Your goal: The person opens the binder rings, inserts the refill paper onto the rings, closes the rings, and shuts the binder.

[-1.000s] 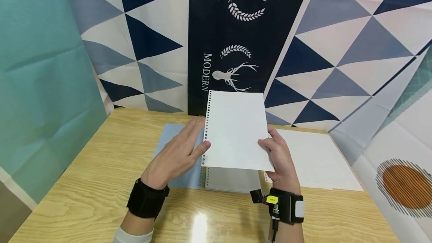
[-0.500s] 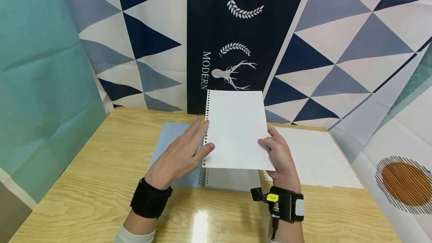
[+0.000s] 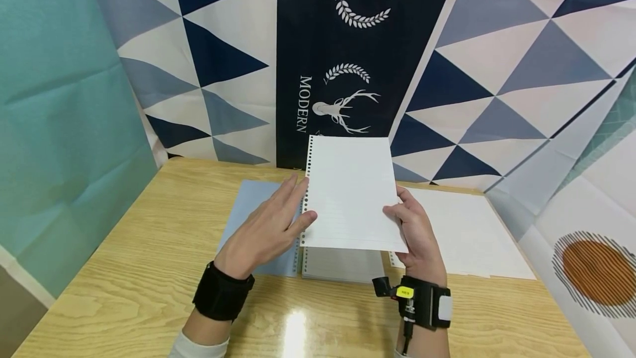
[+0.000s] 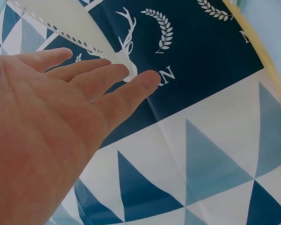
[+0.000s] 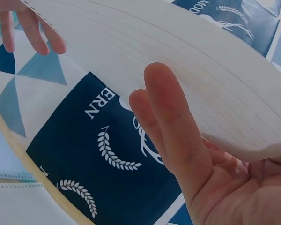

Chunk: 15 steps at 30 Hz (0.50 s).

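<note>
My right hand (image 3: 414, 225) pinches the right edge of lined loose-leaf paper (image 3: 350, 192), thumb on the front and fingers behind. The paper is held up and tilted above the table, its punched holes along the left edge. In the right wrist view the paper (image 5: 187, 61) arches a little. My left hand (image 3: 265, 225) lies flat along the punched edge, fingers straight and thumb spread over the lower left of the page. From the left wrist view, the fingers (image 4: 107, 79) overlap the holes. Below lies a stack of lined sheets (image 3: 343, 266), partly hidden.
A blue punched cover (image 3: 273, 261) lies on the wooden table (image 3: 134, 269) beside the stack, to the left. White sheets (image 3: 462, 231) spread to the right of it. A patterned cloth (image 3: 233, 32) hangs behind the table, with a teal cloth (image 3: 64, 98) at the left.
Over the last second my left hand has shifted slightly right, its thumb further over the page. The paper and my right hand have moved a touch to the right.
</note>
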Available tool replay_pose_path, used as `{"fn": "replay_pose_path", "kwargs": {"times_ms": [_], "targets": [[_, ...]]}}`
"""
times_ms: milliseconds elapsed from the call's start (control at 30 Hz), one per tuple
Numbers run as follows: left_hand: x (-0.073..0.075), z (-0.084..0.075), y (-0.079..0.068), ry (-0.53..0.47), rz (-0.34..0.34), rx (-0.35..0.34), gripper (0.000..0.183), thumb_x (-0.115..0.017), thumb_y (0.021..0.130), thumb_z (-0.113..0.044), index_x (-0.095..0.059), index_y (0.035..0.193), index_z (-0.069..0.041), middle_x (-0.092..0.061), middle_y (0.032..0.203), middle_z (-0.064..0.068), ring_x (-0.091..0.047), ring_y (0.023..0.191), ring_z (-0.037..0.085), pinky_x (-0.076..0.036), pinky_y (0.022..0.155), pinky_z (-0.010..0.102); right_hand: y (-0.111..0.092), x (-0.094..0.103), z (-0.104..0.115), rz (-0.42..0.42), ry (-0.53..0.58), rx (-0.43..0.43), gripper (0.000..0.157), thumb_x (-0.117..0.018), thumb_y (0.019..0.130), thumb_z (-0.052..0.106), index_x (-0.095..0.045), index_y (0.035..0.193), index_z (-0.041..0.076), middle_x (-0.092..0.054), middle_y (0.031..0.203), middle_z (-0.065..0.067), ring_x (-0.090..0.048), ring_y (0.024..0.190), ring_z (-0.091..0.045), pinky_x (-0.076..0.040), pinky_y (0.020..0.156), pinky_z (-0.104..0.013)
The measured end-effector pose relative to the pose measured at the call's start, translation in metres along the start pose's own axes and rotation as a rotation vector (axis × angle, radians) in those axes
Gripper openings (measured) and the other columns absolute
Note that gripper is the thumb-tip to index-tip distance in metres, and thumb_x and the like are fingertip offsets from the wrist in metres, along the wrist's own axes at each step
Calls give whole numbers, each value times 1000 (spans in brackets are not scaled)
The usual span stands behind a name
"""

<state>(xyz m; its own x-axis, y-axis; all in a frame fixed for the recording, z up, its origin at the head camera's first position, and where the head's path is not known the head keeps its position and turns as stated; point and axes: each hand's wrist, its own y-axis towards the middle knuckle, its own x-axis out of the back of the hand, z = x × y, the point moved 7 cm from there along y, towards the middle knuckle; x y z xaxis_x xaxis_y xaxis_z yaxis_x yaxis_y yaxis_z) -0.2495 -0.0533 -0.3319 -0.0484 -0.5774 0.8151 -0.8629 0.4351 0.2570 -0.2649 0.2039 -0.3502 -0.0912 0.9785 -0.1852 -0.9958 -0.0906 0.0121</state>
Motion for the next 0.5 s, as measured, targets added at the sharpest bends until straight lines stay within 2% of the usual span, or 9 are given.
{"fn": "replay_pose_path", "kwargs": {"times_ms": [233,500], "targets": [[-4,3,1,-13,31,13,80,-27,103,-69,-14,165,-20,-10,173,7,-13,160,23,-23,127,50,-1,2,-1,25,0,-2,42,-34,107,3,-29,149,7,-72,106,2,-78,82,-12,-62,69,-30],[-8,4,1,-26,48,6,78,-28,104,-66,-16,165,-19,-9,173,9,-14,160,28,-24,126,54,-1,6,-4,12,-13,-29,44,-35,106,4,-30,150,10,-72,107,1,-78,80,-12,-62,64,-29]]}}
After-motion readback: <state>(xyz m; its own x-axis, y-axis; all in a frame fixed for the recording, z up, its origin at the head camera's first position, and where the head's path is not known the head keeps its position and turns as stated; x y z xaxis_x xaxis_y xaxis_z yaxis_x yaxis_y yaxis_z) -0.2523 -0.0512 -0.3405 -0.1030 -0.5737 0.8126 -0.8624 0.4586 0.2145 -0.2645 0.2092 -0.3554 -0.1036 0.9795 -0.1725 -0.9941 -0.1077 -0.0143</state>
